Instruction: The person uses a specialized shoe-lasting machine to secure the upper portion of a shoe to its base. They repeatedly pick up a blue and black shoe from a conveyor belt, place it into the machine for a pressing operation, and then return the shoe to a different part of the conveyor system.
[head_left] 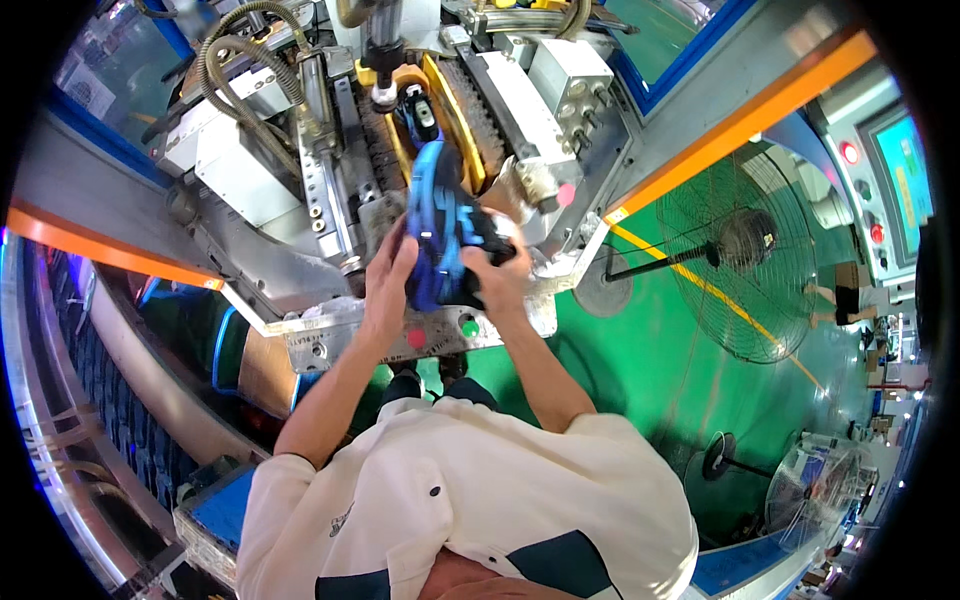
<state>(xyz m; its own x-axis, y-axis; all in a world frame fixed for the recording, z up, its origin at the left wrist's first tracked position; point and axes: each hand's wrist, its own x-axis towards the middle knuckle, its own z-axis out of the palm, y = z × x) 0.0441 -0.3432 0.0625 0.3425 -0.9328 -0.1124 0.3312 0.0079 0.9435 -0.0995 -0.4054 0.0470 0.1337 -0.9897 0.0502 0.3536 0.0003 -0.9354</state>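
Two hands hold one blue shoe point(438, 235) upright in front of the grey machine point(440, 110), and every place below is taken from that shoe. Its long axis runs nearly straight away from the person, the far end pointing into the machine's yellow-edged clamp point(425, 100) just beyond it. The left hand point(388, 280) lies against the shoe's left side, fingers pressed flat along it; the right hand point(495, 272) is wrapped around the shoe's right side at its black part, fingers curled shut on it. Both hands sit equally close. Below the shoe is a metal plate point(330, 345) with red and green buttons. Far right stands a floor fan point(735, 265).
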